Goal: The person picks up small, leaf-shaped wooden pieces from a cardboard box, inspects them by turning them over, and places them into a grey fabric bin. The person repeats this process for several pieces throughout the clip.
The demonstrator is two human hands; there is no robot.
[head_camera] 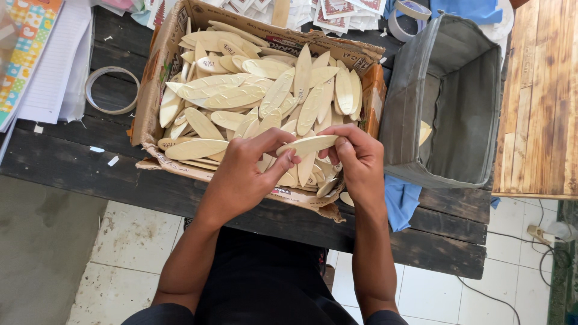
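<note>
- Left hand (250,174): fingers curled, thumb and fingertips pinching the left end of a pale, flat, leaf-shaped wooden piece (308,144); grip closed on that piece
- Right hand (356,159): fingers bent, grip closed on the right end of the same wooden piece; the piece lies nearly level between both hands, just above the near edge of the box
- Open brown cardboard box (153,90): filled with a loose heap of similar pale wooden pieces (253,90), lying crosswise over one another; its near flap hangs torn beneath the hands
- Dark wooden plank surface (72,156): carries the box; small white scraps lie on it
- Grey fabric bin (445,102): open, just beside the box on the right; one pale piece visible inside
- Blue cloth (400,201): under the bin's near corner, hanging over the surface edge
- Ring of clear tape (111,90): left of the box, beside stacked white papers (54,60)
</note>
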